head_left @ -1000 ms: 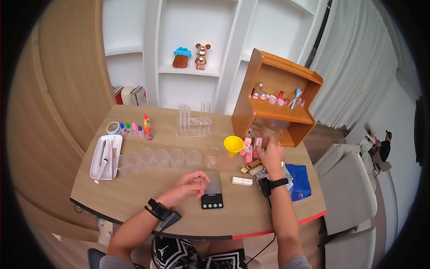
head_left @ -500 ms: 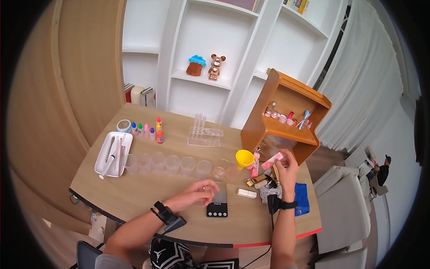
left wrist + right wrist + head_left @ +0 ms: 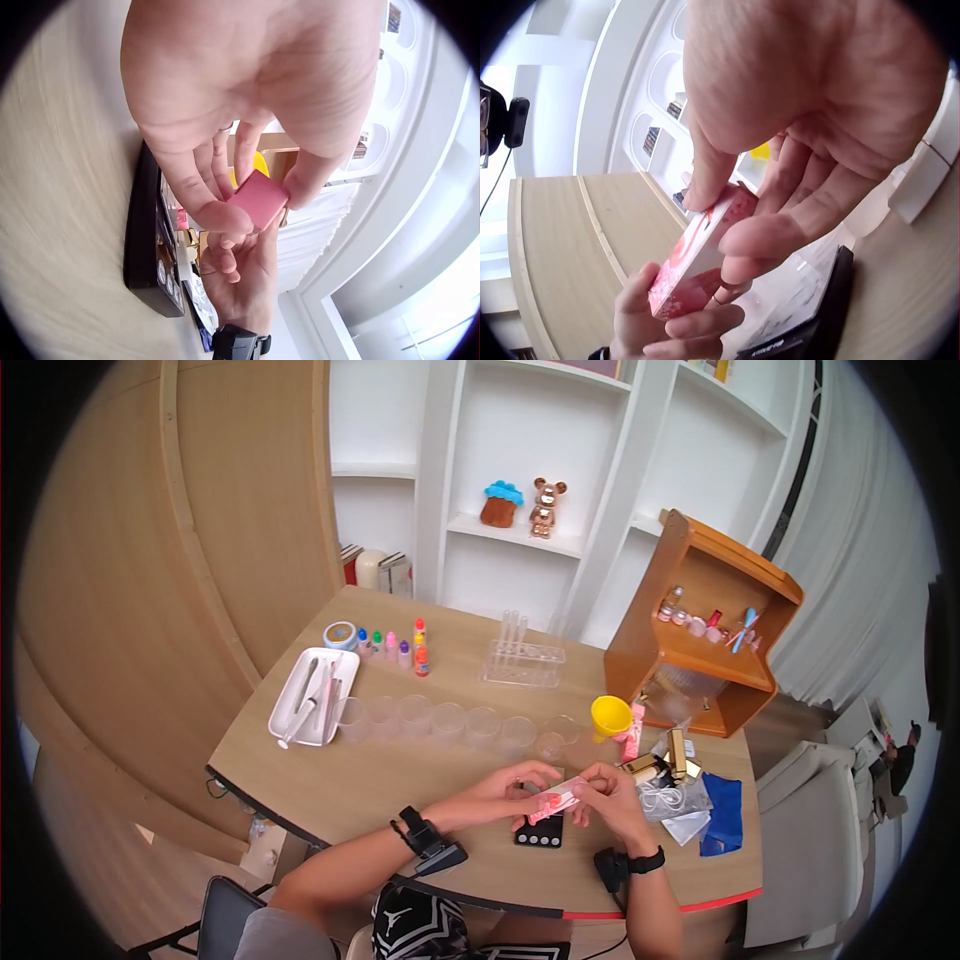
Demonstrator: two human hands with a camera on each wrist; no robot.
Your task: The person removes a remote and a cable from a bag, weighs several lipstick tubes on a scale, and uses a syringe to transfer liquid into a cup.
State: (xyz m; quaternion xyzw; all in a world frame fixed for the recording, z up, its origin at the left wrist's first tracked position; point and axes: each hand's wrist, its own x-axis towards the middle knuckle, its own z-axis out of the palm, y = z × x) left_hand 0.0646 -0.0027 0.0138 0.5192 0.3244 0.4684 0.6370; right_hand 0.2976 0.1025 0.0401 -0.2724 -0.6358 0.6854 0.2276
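A small pink-and-white cardboard box (image 3: 553,801) is held slantwise between both hands above the black digital scale (image 3: 538,838). My right hand (image 3: 615,805) pinches its upper end between thumb and fingers. At the lower end, the left hand (image 3: 497,797) grips it with thumb and fingertips. In the left wrist view the plain pink end of the box (image 3: 259,199) faces the camera between the left thumb and fingers. Red printing and a flower pattern show along the box (image 3: 697,244) in the right wrist view. The hands partly cover the scale.
Clear plastic cups (image 3: 448,726) stand in a row behind the hands, ending near a yellow funnel (image 3: 610,716). To the right lie gold tubes (image 3: 678,755), a cable (image 3: 660,797) and a blue cloth (image 3: 722,815). A white tray (image 3: 283,728) holds tools; a wooden shelf (image 3: 640,615) stands back right.
My right hand has picked up the pink box from among the items at the right and carried it left over the scale. The left hand now grips it too. The head view has shifted.
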